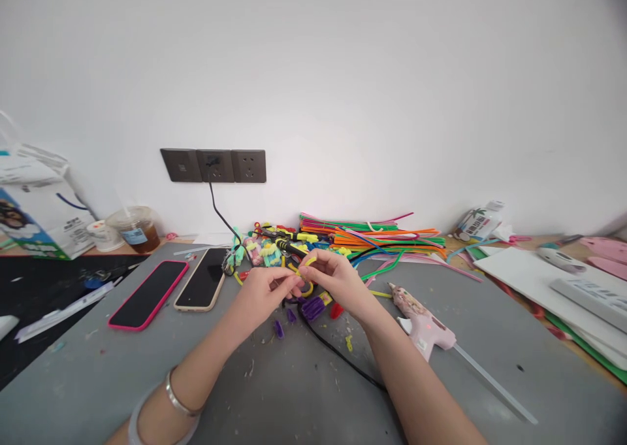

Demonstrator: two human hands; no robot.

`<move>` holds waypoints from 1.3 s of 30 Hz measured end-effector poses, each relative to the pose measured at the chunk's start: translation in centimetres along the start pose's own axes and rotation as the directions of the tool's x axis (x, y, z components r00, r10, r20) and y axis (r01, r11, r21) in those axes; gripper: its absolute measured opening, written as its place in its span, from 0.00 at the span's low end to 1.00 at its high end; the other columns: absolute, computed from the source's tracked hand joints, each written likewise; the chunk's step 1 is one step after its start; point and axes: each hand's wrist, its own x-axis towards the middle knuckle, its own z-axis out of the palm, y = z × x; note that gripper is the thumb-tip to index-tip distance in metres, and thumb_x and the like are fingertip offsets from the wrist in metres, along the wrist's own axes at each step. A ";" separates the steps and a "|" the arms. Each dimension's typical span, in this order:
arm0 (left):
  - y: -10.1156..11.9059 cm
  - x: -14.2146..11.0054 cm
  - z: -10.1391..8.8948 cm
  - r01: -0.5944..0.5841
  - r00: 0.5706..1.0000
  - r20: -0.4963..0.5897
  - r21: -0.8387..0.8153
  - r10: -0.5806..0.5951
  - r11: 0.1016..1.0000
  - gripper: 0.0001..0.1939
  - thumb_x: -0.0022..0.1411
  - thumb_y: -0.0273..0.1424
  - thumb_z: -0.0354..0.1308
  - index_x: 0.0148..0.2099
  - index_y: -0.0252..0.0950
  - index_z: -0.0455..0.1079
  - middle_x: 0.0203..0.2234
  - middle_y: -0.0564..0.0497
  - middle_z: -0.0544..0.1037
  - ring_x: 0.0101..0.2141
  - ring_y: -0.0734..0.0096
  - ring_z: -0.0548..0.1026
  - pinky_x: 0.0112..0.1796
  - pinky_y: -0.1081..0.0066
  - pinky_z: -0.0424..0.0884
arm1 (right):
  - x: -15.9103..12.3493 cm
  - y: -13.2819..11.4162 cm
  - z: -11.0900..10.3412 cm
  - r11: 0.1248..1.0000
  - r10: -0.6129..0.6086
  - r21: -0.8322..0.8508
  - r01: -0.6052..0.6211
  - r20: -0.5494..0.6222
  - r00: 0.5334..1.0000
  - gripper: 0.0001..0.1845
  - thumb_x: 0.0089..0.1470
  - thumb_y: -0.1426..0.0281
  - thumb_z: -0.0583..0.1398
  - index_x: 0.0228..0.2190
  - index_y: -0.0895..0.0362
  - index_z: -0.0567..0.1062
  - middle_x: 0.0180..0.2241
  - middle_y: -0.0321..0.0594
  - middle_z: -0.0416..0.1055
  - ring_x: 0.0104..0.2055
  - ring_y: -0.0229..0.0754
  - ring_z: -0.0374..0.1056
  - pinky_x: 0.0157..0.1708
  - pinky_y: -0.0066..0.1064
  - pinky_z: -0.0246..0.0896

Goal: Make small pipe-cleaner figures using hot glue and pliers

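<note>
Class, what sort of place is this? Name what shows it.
Probably a home craft desk: a pile of pipe cleaners, a glue gun, and both hands bending a yellow pipe cleaner.

open grey mat (pixel 274 393) near, glue gun (pixel 424 324) right, phones (pixel 171 291) left

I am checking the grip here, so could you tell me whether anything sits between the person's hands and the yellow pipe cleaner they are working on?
Nothing visible does. The left hand and the right hand both already pinch the yellow pipe cleaner directly, above the grey mat.
</note>
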 end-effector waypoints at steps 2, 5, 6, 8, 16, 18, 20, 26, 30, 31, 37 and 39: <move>0.1 0.2 0.1 0.030 0.998 -0.041 -0.171 -0.038 0.985 0.12 0.60 0.39 0.62 0.32 0.34 0.77 0.24 0.50 0.80 0.26 0.70 0.75 0.28 0.74 0.68 | 0.1 0.0 0.1 0.998 -0.057 0.026 0.058 -0.031 0.998 0.14 0.52 0.60 0.67 0.27 0.56 0.73 0.26 0.35 0.71 0.27 0.37 0.64 0.30 0.30 0.58; 0.2 0.4 0.4 0.075 0.992 -0.053 -0.488 -0.115 0.869 0.14 0.53 0.40 0.70 0.32 0.34 0.78 0.22 0.52 0.77 0.23 0.76 0.70 0.25 0.77 0.65 | 0.0 -0.2 0.4 0.973 -0.232 -0.032 0.230 -0.135 0.963 0.08 0.55 0.66 0.65 0.28 0.55 0.73 0.27 0.35 0.70 0.29 0.38 0.63 0.30 0.31 0.58; 0.2 0.4 0.5 0.092 0.988 -0.048 -0.594 -0.149 0.799 0.15 0.50 0.40 0.72 0.32 0.34 0.78 0.22 0.53 0.76 0.23 0.78 0.69 0.24 0.78 0.64 | -0.1 -0.3 0.5 0.949 -0.314 -0.087 0.303 -0.161 0.936 0.06 0.56 0.68 0.65 0.28 0.54 0.74 0.28 0.35 0.70 0.30 0.39 0.64 0.31 0.31 0.58; 0.2 0.4 1.0 0.126 0.972 -0.029 -0.769 -0.232 0.627 0.16 0.45 0.39 0.75 0.30 0.34 0.76 0.21 0.54 0.75 0.24 0.79 0.70 0.23 0.80 0.64 | -0.4 -0.5 0.9 0.872 -0.472 -0.231 0.432 -0.162 0.867 0.05 0.56 0.72 0.64 0.28 0.53 0.74 0.29 0.36 0.69 0.34 0.41 0.65 0.34 0.33 0.59; 0.0 0.1 2.4 0.197 0.943 0.108 -0.944 -0.315 0.266 0.18 0.42 0.33 0.78 0.31 0.33 0.74 0.25 0.56 0.74 0.26 0.80 0.71 0.19 0.82 0.60 | -1.3 -0.2 1.7 0.524 -0.705 -0.665 0.532 0.012 0.709 0.10 0.61 0.77 0.59 0.29 0.53 0.74 0.31 0.40 0.70 0.33 0.42 0.66 0.34 0.36 0.58; 0.0 0.1 2.2 0.196 0.941 0.094 -0.935 -0.325 0.297 0.18 0.42 0.33 0.78 0.30 0.33 0.74 0.25 0.55 0.74 0.26 0.80 0.70 0.20 0.82 0.60 | -1.2 -0.2 1.4 0.480 -0.711 -0.679 0.555 0.069 0.699 0.10 0.61 0.78 0.59 0.31 0.53 0.75 0.31 0.40 0.72 0.33 0.42 0.67 0.34 0.36 0.58; 0.0 0.3 1.9 0.184 0.943 0.060 -0.915 -0.327 0.360 0.18 0.42 0.35 0.78 0.31 0.32 0.75 0.26 0.55 0.74 0.26 0.81 0.69 0.21 0.81 0.61 | -1.0 -0.3 1.1 0.472 -0.701 -0.669 0.574 0.109 0.705 0.09 0.61 0.77 0.59 0.34 0.53 0.77 0.33 0.41 0.73 0.35 0.42 0.68 0.35 0.37 0.59; 0.1 0.3 1.2 0.154 0.951 -0.054 -0.769 -0.303 0.620 0.20 0.42 0.42 0.76 0.28 0.32 0.76 0.23 0.55 0.71 0.26 0.80 0.65 0.25 0.78 0.60 | -1.0 -0.9 0.6 0.660 -0.584 -0.550 0.511 0.052 0.810 0.04 0.60 0.71 0.62 0.33 0.53 0.77 0.35 0.42 0.75 0.38 0.45 0.70 0.40 0.38 0.62; 0.1 0.2 0.5 0.166 0.981 0.022 -0.615 -0.193 0.771 0.21 0.48 0.45 0.73 0.28 0.32 0.75 0.22 0.55 0.69 0.24 0.79 0.61 0.26 0.75 0.57 | -0.9 -1.4 0.2 0.827 -0.461 -0.337 0.450 0.051 0.886 0.09 0.59 0.65 0.64 0.28 0.53 0.75 0.30 0.41 0.73 0.37 0.45 0.68 0.38 0.38 0.63; 0.2 0.2 0.2 0.168 0.984 0.057 -0.579 -0.166 0.797 0.21 0.48 0.46 0.72 0.27 0.32 0.74 0.21 0.56 0.68 0.23 0.79 0.60 0.26 0.75 0.56 | -0.8 -1.5 0.1 0.860 -0.427 -0.279 0.427 0.063 0.902 0.10 0.59 0.63 0.64 0.28 0.53 0.75 0.30 0.41 0.73 0.36 0.45 0.68 0.38 0.37 0.63; 0.4 0.0 -1.2 0.137 0.980 0.188 -0.395 -0.066 0.908 0.21 0.51 0.46 0.69 0.24 0.33 0.72 0.20 0.56 0.64 0.23 0.77 0.59 0.27 0.73 0.55 | -0.9 -1.5 -0.4 0.960 -0.262 -0.058 0.274 0.157 0.952 0.08 0.56 0.63 0.67 0.29 0.54 0.79 0.30 0.39 0.73 0.34 0.42 0.68 0.38 0.35 0.63; 0.4 0.0 -1.4 0.142 0.974 0.218 -0.343 -0.068 0.929 0.21 0.53 0.46 0.68 0.24 0.33 0.72 0.20 0.56 0.64 0.24 0.76 0.58 0.27 0.73 0.54 | -1.0 -1.4 -0.5 0.975 -0.208 -0.041 0.219 0.180 0.961 0.08 0.55 0.63 0.68 0.29 0.54 0.79 0.30 0.39 0.73 0.34 0.41 0.68 0.38 0.35 0.63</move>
